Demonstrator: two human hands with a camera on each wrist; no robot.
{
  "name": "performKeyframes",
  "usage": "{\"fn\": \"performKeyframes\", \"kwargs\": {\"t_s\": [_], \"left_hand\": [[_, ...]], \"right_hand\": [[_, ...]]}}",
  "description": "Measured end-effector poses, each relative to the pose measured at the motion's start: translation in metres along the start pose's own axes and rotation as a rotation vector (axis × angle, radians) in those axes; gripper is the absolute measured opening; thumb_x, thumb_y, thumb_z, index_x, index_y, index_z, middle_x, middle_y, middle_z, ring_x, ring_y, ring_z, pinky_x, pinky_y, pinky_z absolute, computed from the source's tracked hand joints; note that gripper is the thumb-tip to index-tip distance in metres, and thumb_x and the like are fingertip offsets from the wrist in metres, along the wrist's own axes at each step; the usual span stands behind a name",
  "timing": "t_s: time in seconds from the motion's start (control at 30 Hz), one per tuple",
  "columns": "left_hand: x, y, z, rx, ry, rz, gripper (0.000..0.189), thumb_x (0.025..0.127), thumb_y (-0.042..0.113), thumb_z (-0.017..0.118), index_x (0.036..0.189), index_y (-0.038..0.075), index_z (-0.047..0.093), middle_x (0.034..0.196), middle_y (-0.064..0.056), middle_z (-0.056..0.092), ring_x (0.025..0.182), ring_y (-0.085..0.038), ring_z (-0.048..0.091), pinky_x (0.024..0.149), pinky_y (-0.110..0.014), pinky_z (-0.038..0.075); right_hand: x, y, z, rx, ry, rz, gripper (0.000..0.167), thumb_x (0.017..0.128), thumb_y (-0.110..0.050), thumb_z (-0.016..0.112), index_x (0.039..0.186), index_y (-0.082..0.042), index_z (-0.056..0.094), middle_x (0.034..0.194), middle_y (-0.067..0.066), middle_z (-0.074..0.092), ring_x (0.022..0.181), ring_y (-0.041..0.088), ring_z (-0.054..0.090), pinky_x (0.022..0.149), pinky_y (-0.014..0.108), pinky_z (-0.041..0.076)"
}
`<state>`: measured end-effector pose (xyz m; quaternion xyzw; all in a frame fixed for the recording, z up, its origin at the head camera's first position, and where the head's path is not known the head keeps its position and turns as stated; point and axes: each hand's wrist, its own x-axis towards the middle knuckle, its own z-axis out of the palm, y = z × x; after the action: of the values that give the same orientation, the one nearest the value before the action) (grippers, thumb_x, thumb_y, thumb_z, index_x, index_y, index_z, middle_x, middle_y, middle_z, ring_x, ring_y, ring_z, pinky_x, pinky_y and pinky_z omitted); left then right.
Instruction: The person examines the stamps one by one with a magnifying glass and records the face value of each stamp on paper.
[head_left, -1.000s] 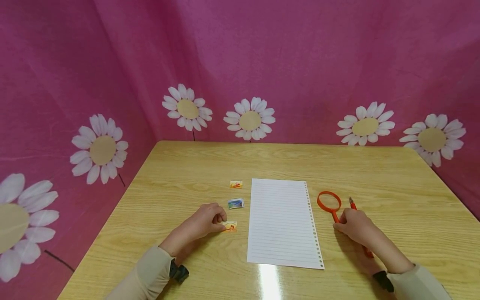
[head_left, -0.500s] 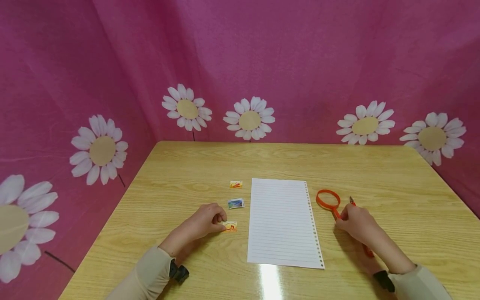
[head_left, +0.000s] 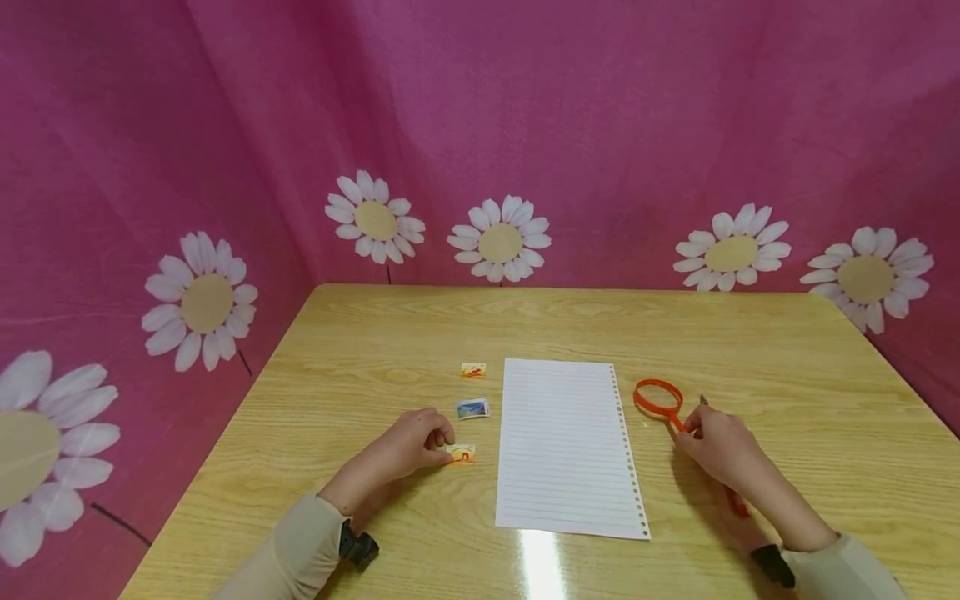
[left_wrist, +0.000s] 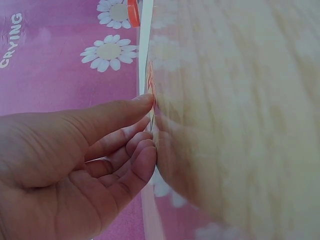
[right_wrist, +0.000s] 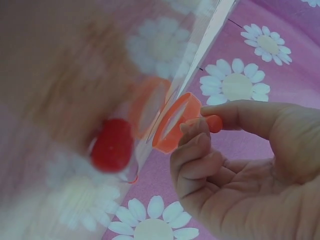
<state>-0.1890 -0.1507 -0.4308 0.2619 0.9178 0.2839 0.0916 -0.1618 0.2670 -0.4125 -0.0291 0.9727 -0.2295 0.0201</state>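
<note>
My left hand (head_left: pixel 411 443) rests on the table, thumb and fingertips at the left end of a small yellow-and-red stamp (head_left: pixel 465 455), pinching it there; the stamp lies flat. Beyond it lie a blue stamp (head_left: pixel 472 408) and another yellow-and-red stamp (head_left: pixel 473 371). My right hand (head_left: pixel 720 442) pinches the handle of a red magnifying glass (head_left: pixel 636 398) between thumb and forefinger. In the right wrist view the magnifying glass ring (right_wrist: pixel 167 135) leans up from the glossy tabletop. A red pen (head_left: pixel 738 502) with a dark pointed tip lies under the right hand, its middle hidden.
A lined sheet of paper (head_left: pixel 566 446) with punched holes along its right edge lies between the two hands. The wooden table (head_left: pixel 375 325) ends at a pink curtain (head_left: pixel 600 125) printed with white daisies.
The right hand has shifted slightly to the right, and the magnifying glass has turned and tilted in its fingers. The left hand and stamps stay as they were.
</note>
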Motion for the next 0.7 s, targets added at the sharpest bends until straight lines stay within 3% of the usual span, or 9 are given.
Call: {"fn": "performKeyframes", "kwargs": {"t_s": [0.33,0.7], "left_hand": [[-0.001,0.000,-0.001,0.013,0.008,0.022,0.016,0.082,0.010,0.077,0.090,0.004,0.064,0.081,-0.003,0.055,0.073,-0.010,0.047,0.065,-0.017,0.041],[-0.002,0.001,-0.002,0.001,0.001,0.017,0.016,0.083,0.009,0.077,0.090,0.004,0.063,0.081,-0.003,0.055,0.073,-0.011,0.048,0.065,-0.017,0.040]], "right_hand": [[0.000,0.006,-0.002,-0.032,0.024,-0.001,0.023,0.085,-0.012,0.065,0.092,0.010,0.062,0.079,0.017,0.067,0.066,0.020,0.055,0.058,0.031,0.042],[-0.010,0.009,0.000,-0.020,0.101,-0.055,0.019,0.084,-0.009,0.067,0.090,0.007,0.060,0.067,0.006,0.058,0.059,0.016,0.046,0.056,0.030,0.036]]}}
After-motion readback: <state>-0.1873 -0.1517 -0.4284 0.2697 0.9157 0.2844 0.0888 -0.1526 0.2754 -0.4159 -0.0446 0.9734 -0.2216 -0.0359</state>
